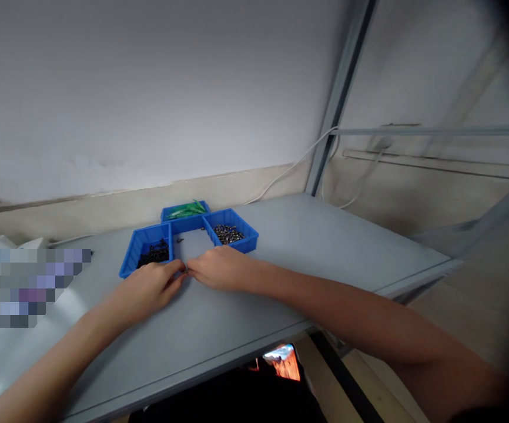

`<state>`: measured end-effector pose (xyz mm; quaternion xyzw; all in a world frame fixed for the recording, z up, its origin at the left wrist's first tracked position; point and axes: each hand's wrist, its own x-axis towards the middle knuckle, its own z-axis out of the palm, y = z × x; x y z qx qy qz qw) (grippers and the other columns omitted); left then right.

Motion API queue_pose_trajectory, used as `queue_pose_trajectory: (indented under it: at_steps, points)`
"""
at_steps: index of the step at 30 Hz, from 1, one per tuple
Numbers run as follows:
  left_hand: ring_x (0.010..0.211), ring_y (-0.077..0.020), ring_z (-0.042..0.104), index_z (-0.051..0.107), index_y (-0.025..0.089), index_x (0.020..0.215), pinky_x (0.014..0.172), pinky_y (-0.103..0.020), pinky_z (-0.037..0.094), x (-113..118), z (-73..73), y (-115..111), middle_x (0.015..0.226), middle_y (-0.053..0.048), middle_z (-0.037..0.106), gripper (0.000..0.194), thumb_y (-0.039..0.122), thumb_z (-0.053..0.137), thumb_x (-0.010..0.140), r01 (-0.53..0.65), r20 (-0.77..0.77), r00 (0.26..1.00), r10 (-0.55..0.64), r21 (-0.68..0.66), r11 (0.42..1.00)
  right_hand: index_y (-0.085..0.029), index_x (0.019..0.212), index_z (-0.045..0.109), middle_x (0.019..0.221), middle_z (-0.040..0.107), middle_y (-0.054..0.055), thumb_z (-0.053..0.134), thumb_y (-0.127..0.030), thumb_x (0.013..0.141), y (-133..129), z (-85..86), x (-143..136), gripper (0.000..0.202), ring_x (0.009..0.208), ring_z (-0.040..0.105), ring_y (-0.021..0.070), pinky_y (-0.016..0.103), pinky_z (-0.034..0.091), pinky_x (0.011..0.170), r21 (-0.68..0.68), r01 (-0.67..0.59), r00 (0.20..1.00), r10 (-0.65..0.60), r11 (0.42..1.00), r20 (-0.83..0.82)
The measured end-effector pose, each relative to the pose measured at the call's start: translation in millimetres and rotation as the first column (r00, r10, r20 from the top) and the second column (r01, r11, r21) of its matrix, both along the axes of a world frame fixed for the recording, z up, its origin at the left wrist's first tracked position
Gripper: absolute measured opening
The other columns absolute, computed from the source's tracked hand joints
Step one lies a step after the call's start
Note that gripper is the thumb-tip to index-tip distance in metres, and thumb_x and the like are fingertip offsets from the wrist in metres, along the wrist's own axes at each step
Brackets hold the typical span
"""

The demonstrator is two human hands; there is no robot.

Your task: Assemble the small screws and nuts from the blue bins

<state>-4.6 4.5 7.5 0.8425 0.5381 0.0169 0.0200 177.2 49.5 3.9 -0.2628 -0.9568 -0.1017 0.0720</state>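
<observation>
My left hand (151, 289) and my right hand (221, 268) meet above the grey table. Their fingertips are pinched together around something too small to make out. Just beyond my left hand is a blue bin (127, 249) holding small black parts (155, 252). Behind my right hand stands another blue bin (250, 238) with many small shiny metal parts (228, 234). A third blue bin (188, 224) at the back contains green slender pieces (187, 210). One tiny dark part (180, 239) lies on the tabletop between the bins.
The grey table (254, 317) backs onto a pale wall. A metal post (338, 88) rises at its far right corner, with a white cable (285, 170) running beside it. Items at the left are pixelated. A phone with a lit screen (287, 361) shows below the front edge.
</observation>
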Motion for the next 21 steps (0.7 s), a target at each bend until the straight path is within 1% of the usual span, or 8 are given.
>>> queue_pose_trajectory:
  at_steps: [4, 12, 21]
  points:
    - [0.072, -0.0211, 0.061, 0.054, 0.018, 0.092, 0.063, -0.031, 0.042, -0.1, -0.8, -0.2, 0.082, -0.007, 0.065, 0.028, 0.032, 0.03, 0.091, 0.001, 0.0, 1.0, -0.001, 0.006, 1.0, -0.017, 0.099, 0.057, 0.077, 0.065, 0.006, 0.036, -0.032, 0.091, 0.6, 0.2, -0.3, 0.027, 0.066, 0.061, 0.0203, 0.029, 0.041, 0.056, 0.001, 0.006, 1.0, -0.006, 1.0, -0.013]
    - [0.073, -0.0222, 0.061, 0.054, 0.019, 0.095, 0.064, -0.032, 0.042, -1.2, -1.0, -0.2, 0.082, -0.007, 0.065, 0.029, 0.032, 0.028, 0.092, 0.011, -0.007, 1.0, -0.011, 0.007, 1.0, -0.017, 0.098, 0.057, 0.077, 0.065, 0.006, 0.034, -0.027, 0.092, 1.5, 0.8, 0.2, 0.026, 0.063, 0.059, 0.0165, 0.026, 0.038, 0.054, 0.005, 0.0, 1.0, 0.0, 1.0, 0.005]
    - [0.066, -0.0193, 0.059, 0.053, 0.018, 0.089, 0.059, -0.029, 0.041, 1.7, 1.7, -0.6, 0.073, -0.005, 0.062, 0.026, 0.034, 0.032, 0.091, -0.011, 0.0, 1.0, 0.011, 0.012, 1.0, -0.015, 0.099, 0.058, 0.079, 0.066, 0.008, 0.032, -0.025, 0.091, 0.6, 2.2, 0.4, 0.029, 0.065, 0.059, 0.0177, 0.027, 0.037, 0.056, -0.066, 0.007, 1.0, -0.006, 0.998, 0.023]
